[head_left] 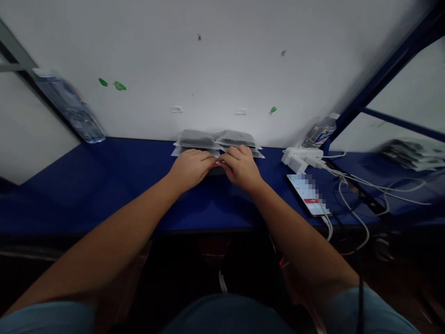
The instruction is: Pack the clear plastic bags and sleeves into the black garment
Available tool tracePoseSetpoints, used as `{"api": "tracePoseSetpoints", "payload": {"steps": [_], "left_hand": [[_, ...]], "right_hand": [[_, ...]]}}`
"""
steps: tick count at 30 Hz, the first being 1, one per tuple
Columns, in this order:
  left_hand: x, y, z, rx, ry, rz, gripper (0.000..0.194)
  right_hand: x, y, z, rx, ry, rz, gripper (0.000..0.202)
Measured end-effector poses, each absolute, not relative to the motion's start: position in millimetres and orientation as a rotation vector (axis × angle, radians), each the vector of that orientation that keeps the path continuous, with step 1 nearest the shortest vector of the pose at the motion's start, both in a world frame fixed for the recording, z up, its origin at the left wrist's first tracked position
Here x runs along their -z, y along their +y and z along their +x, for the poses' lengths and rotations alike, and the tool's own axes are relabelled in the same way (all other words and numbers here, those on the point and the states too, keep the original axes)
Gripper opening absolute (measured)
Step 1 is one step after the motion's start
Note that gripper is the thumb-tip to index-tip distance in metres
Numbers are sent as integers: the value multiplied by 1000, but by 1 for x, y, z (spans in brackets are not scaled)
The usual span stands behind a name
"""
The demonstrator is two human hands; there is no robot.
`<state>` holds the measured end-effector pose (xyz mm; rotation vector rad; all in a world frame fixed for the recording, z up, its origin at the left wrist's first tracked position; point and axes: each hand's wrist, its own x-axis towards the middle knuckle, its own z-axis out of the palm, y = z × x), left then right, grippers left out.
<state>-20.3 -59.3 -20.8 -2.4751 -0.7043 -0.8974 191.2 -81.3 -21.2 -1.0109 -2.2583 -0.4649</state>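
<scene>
My left hand [192, 168] and my right hand [242, 168] meet over the middle of the blue desk [222, 204]. Their fingertips are pinched together at a small whitish edge [218, 162]; the hands mostly cover whatever it belongs to. A dark patch shows just beneath the fingers. Right behind the hands, two low stacks of flat, translucent bags with dark contents lie side by side against the wall: a left stack [196, 138] and a right stack [236, 138]. The fingers hide the front edges of both stacks.
A white power strip [302, 155] with plugs and cables sits to the right, a lit phone [309, 195] on a cable in front of it. Bottles stand at the back left [71, 109] and back right [320, 131]. More bags [413, 153] lie beyond the right-hand blue frame.
</scene>
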Motion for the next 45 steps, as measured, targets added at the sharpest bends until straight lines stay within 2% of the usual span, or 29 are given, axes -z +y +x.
{"api": "tracePoseSetpoints", "payload": {"steps": [7,22,33,45], "left_hand": [[22,-69,-16,1102,-792,-2402,29],[18,-66,-18,1134,-829,-2454,24],[12,-57,-29,1155,-808,-2517,26],[10,-76,-14,917,-815,-2408,21]], "right_hand": [[21,-83,188,442,-2205,-1096,23],[20,-85,183,421,-2155,-1016,23],[19,-83,191,402,-2103,-1173,19],[25,-83,186,248,-2160,-1003,20]]}}
